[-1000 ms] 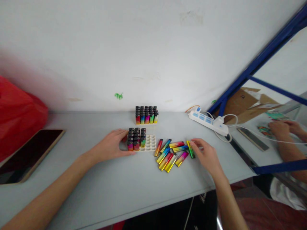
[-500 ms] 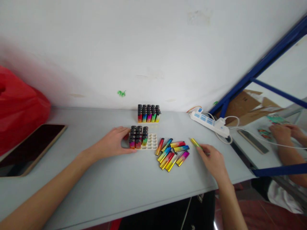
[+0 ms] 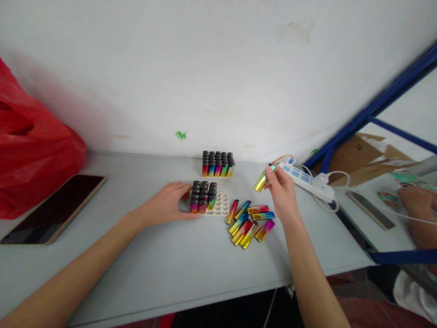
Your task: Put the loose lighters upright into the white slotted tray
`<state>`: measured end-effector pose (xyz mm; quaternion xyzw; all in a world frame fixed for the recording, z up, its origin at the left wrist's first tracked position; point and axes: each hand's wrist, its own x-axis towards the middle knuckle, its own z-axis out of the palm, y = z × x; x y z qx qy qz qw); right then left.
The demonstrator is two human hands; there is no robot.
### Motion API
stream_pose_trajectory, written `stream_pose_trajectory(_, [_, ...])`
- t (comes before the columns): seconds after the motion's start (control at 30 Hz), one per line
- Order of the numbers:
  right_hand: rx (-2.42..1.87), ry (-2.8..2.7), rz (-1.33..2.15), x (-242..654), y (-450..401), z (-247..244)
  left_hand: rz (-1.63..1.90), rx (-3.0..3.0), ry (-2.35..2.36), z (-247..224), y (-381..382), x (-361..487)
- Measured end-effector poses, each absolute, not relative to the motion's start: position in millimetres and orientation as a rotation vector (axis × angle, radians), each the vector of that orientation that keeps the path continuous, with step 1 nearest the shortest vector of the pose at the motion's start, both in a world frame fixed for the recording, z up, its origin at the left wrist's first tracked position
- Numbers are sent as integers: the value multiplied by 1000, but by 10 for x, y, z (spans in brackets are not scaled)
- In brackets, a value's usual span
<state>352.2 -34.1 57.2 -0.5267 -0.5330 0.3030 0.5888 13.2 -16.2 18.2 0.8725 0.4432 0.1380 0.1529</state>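
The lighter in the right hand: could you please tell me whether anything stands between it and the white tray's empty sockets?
Nothing visible does. The lighter in the right hand appears raised above the table, with open space toward the empty sockets of the white tray. The loose lighters lie nearer the person than that path.

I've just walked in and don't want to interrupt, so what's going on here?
A person's left hand curls around the left end of a white tray; upright lighters fill its left part, with bare slots on the right. The right hand holds a gold-and-green lighter above the table. Loose lighters lie beside the tray, and another block of lighters stands behind it.
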Motion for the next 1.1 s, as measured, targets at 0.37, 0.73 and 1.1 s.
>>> stream_pose_trajectory(0.37, [-1165,-1483,1266,2985,-205,316,412,2502,1262,137,-175,114])
stream_pose_trajectory(0.73, [-1467,-1788,634,2856,-425,241,384,2522,1254,150,-167,112])
stream_pose_trajectory(1.1, [-1491,-1782,541,2796,-501,292,390,2500,1267,164,-176,119])
